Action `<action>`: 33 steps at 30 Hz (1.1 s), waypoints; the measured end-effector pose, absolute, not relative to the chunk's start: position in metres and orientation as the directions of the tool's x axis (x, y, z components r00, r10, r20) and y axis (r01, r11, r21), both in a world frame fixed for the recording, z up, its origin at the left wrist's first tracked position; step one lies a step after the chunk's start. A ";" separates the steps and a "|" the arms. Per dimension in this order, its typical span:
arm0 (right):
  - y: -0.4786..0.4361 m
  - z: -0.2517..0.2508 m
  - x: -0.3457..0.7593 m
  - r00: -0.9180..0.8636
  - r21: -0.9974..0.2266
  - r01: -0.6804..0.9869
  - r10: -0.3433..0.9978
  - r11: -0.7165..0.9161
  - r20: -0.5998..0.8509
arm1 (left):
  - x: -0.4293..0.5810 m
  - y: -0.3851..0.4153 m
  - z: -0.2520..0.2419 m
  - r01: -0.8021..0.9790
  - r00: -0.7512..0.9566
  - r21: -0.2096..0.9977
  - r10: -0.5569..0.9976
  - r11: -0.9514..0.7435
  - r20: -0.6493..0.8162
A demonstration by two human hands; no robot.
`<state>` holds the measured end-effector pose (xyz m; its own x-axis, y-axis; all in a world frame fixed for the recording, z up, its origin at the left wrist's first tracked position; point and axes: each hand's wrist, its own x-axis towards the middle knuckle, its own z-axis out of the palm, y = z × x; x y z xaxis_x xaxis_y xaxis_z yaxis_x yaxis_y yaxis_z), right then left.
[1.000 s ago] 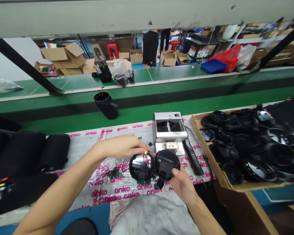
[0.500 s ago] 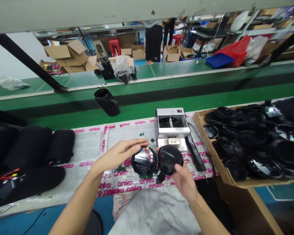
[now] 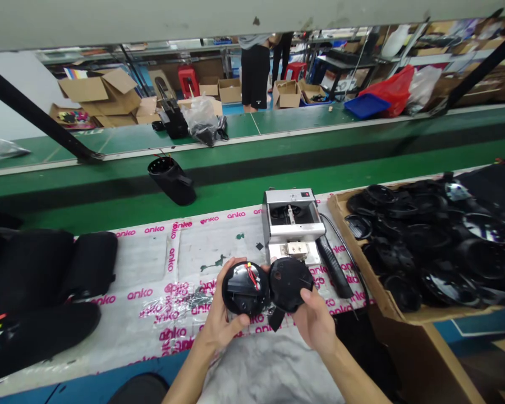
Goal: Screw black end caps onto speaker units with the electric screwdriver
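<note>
My left hand (image 3: 219,322) is wrapped round the left side of a round black shell with red wires (image 3: 244,292), its glossy hollow inside facing up. In my right hand (image 3: 315,321) is a round black cover (image 3: 291,283), with the thumb on its near right edge. The two round parts sit side by side, their edges touching or nearly so. A short black flap (image 3: 275,318) hangs below them. Just beyond the cover stands a small silver machine (image 3: 295,229), partly hidden at its front edge by the cover.
At the right, a cardboard tray (image 3: 382,296) holds several black round parts. Black fabric-covered cylinders (image 3: 29,264) lie at the left. A black perforated tube (image 3: 172,179) leans on the green surface ahead. A black ribbed handle (image 3: 335,269) lies beside the machine. Another person (image 3: 253,73) stands beyond the bench.
My left hand has gone from hovering flat beside the wired shell to gripping its left side, thumb in front. My right hand keeps hold of the cover. The view has shifted slightly.
</note>
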<state>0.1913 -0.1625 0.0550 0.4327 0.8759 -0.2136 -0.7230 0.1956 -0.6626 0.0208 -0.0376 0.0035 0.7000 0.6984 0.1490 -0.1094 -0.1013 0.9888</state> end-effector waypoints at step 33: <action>-0.162 0.063 0.196 0.436 -0.700 -0.689 0.879 0.187 -0.194 | 0.013 -0.021 0.126 0.010 0.591 0.599 0.488 -0.801 0.643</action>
